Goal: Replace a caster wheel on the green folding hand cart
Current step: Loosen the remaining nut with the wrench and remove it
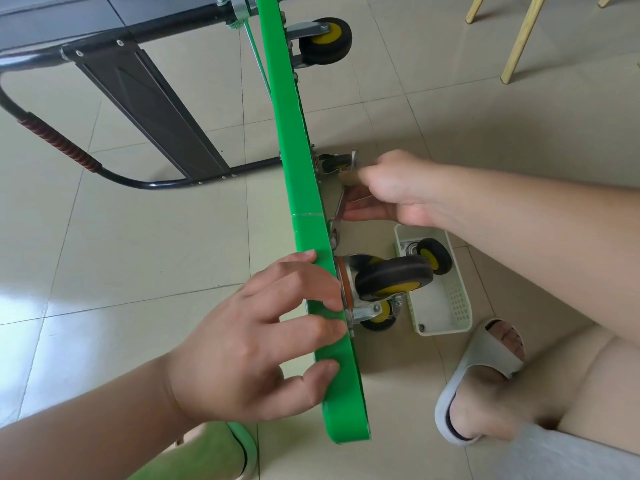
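Caster wheel [335, 164] was set on the right-facing underside of the green cart [294, 150], stood on edge lengthwise away from the person, nearest the right hand [391, 188], curled round a wrench [337, 211]; the near rim was gripped by the left hand [249, 344].

Glossy green plastic cart deck [304, 188], matt black rubber caster wheel [393, 276], shiny floor tiles [138, 237].

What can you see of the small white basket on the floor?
The white basket is a rectangular plastic tray with perforated walls. It lies flat on the tiled floor between the green cart deck and a slippered foot. It holds a loose caster, black tyre and yellow hub, and a small metal part.
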Action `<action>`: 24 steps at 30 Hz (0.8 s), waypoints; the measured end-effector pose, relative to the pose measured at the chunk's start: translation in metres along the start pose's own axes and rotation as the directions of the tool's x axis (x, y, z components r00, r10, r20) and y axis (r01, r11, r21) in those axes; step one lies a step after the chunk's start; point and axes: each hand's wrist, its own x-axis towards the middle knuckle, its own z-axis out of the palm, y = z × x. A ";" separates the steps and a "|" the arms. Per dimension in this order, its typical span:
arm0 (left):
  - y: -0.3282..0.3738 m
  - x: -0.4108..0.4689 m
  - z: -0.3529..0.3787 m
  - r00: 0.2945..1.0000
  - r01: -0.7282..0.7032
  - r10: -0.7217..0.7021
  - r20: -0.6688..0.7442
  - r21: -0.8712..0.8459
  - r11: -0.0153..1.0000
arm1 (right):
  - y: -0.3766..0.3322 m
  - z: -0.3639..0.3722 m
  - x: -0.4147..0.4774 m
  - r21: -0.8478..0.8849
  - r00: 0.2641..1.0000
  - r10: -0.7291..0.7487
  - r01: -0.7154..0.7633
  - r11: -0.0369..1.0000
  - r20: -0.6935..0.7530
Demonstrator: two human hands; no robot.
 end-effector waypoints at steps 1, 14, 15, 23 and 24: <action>0.000 0.000 0.000 1.000 0.001 -0.001 0.000 0.001 1.000 | 0.000 0.001 0.000 -0.003 1.000 0.015 -0.015 1.000 0.015; 0.000 -0.001 0.000 1.000 -0.007 0.007 -0.005 0.003 1.000 | 0.002 0.011 -0.002 -0.055 0.997 -0.013 0.017 0.998 0.078; 0.001 -0.001 0.000 1.000 -0.006 0.006 -0.005 0.004 1.000 | 0.001 0.012 -0.003 -0.052 0.996 -0.023 0.027 0.998 0.082; 0.000 0.000 0.000 1.000 -0.006 0.006 0.000 0.007 1.000 | -0.011 0.013 -0.010 -0.067 0.989 -0.100 0.107 0.992 0.111; 0.000 0.000 0.000 1.000 -0.005 0.005 0.000 0.007 1.000 | -0.015 0.013 -0.013 -0.075 0.984 -0.126 0.136 0.988 0.126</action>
